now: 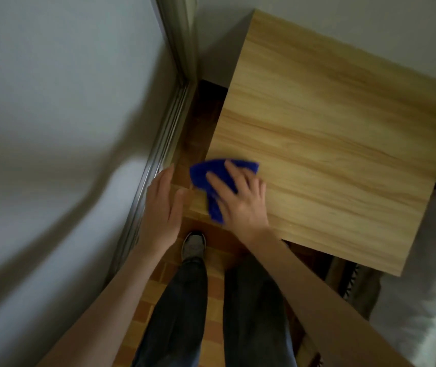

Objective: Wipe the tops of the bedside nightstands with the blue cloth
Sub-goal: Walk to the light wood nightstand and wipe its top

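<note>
The right hand lay flat with fingers spread, pressing the blue cloth onto the nightstand top at its near-left corner, the cloth reaching the left edge. The left hand hung just beside that corner, fingers straight, holding nothing.

Right hand, seemingly flat, on cloth

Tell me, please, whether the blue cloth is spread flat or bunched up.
Bunched up: the blue cloth lies gathered under the right hand on the nightstand.

Dim, soft-focus (motion-blurred left); wide-angle edge distortion.
</note>
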